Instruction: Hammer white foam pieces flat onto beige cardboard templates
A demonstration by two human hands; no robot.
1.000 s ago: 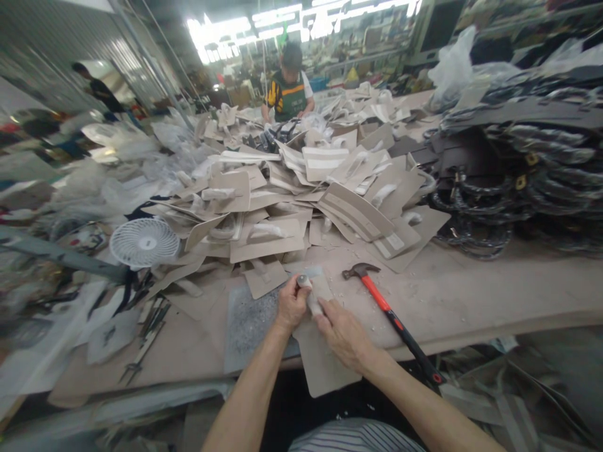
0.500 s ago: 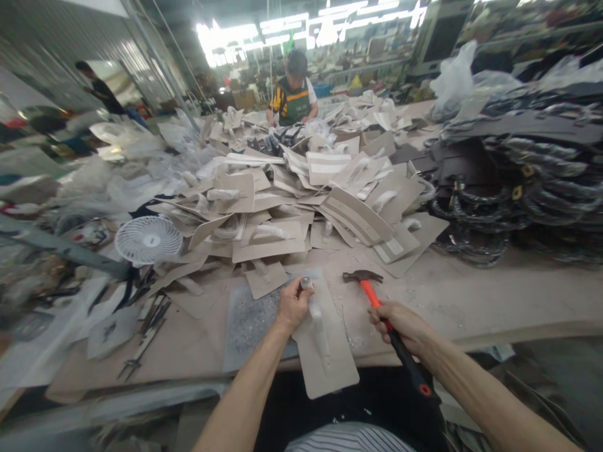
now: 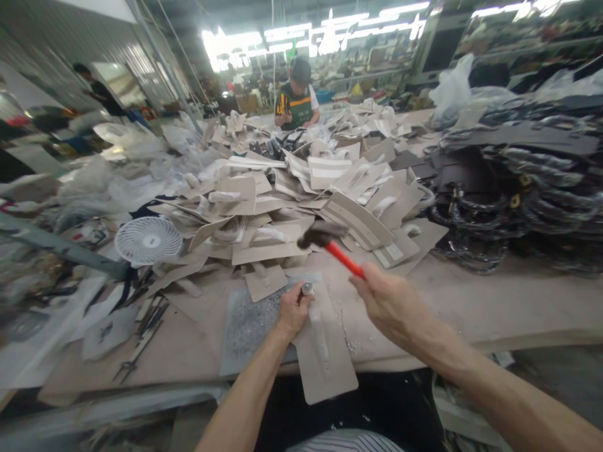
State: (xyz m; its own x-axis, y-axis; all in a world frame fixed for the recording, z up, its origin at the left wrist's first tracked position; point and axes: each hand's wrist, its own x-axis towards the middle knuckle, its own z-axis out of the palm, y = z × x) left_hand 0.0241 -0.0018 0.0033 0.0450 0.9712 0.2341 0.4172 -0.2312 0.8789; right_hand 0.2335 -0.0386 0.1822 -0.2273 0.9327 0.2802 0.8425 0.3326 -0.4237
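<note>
My right hand (image 3: 391,304) is wrapped around a claw hammer (image 3: 345,258) with an orange-red handle. Its dark head is raised above the work, slightly blurred. The fingers of my left hand (image 3: 292,311) pinch a short, round-topped metal piece (image 3: 307,287) upright, probably a punch or setter; its lower end is hidden. It stands at the far end of a beige flat panel (image 3: 342,370), which overhangs the table's front edge. A plastic-wrapped strap handle (image 3: 320,336) runs along this panel. Under its left side lies a grey, scuffed slab (image 3: 249,326).
A large heap of similar beige panels (image 3: 273,242) fills the table behind my hands. Dark panels with wrapped handles (image 3: 485,207) are piled at right. A white fan (image 3: 148,241), a metal post (image 3: 61,242) and tools (image 3: 146,339) are at left. A co-worker (image 3: 296,103) sits across.
My right hand has lifted the hammer up and to the left, so its head is above the metal piece. My left hand and the panel have stayed nearly in place.
</note>
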